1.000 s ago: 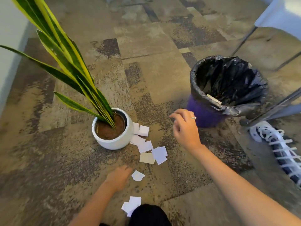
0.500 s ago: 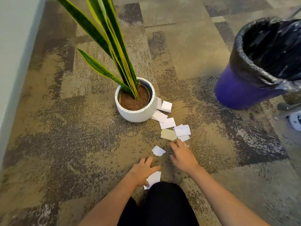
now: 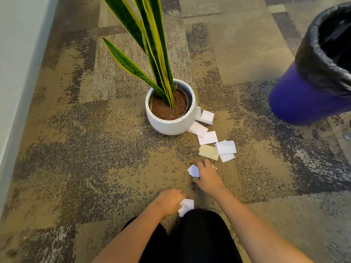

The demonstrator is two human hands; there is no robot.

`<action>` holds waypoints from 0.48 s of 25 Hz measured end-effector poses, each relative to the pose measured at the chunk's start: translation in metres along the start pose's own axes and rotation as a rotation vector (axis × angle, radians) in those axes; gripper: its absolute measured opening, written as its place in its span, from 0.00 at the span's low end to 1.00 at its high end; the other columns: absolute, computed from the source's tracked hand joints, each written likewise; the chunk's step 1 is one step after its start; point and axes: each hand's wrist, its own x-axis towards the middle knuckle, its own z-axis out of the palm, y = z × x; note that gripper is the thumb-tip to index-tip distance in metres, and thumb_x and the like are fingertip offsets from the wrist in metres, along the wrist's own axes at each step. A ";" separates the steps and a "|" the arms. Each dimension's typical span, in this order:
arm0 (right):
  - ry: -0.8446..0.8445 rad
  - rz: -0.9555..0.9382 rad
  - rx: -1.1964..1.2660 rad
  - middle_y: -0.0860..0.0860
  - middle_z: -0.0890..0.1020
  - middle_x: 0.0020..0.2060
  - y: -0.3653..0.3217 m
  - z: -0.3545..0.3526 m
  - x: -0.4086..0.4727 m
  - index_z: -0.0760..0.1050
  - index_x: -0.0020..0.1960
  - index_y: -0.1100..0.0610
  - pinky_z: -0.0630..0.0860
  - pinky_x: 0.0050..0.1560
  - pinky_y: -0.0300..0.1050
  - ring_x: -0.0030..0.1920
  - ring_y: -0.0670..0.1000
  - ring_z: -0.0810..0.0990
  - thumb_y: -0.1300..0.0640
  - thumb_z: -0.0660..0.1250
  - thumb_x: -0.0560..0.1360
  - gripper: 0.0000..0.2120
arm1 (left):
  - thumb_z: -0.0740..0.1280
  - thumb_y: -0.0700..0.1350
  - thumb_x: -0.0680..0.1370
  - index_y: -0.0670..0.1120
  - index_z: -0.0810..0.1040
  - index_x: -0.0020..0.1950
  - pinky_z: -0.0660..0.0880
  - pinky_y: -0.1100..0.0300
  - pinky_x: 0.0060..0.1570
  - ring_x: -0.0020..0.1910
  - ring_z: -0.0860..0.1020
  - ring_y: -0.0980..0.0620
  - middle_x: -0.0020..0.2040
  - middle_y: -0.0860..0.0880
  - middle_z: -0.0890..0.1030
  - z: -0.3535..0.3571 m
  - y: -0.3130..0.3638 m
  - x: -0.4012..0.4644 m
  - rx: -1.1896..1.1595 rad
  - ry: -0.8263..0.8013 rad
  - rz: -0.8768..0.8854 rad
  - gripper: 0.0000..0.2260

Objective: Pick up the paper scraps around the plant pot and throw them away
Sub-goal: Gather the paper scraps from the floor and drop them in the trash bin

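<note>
Both hands are down at the carpet. Right hand (image 3: 208,177) has its fingers curled around a small white torn paper scrap (image 3: 193,170), which pokes out on the thumb side, so that one's pinched. Left hand (image 3: 170,201) is closed loosely over a white crumpled scrap (image 3: 186,205) right by the black-clad knee (image 3: 199,234); can't honestly tell whether it's actually gripping the scrap or just resting against it, the hand is a bit blurred.

Going big to small for everything else: patchy tan and grey carpet floor (image 3: 76,158) fills the shot, with a pale wall (image 3: 17,73) along the left edge. Off to the right is a purple round bin with a black plastic liner (image 3: 303,99), well apart from the hands. Middle of the frame is a white round ceramic plant pot (image 3: 171,124) with brown soil and long green, yellow-edged leaves (image 3: 152,44).

A loose trail of white square paper pieces (image 3: 226,147) runs from touching the pot's right side toward the right hand, with one beige piece (image 3: 209,152) in it. No readable writing or labels on any of them.
</note>
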 end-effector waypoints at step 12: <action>-0.034 0.215 0.703 0.54 0.79 0.45 -0.006 -0.006 0.000 0.72 0.60 0.57 0.74 0.44 0.45 0.46 0.54 0.78 0.60 0.68 0.74 0.15 | 0.65 0.47 0.78 0.46 0.76 0.62 0.76 0.59 0.53 0.55 0.78 0.54 0.56 0.52 0.80 -0.046 -0.047 -0.002 -1.294 0.195 -0.288 0.13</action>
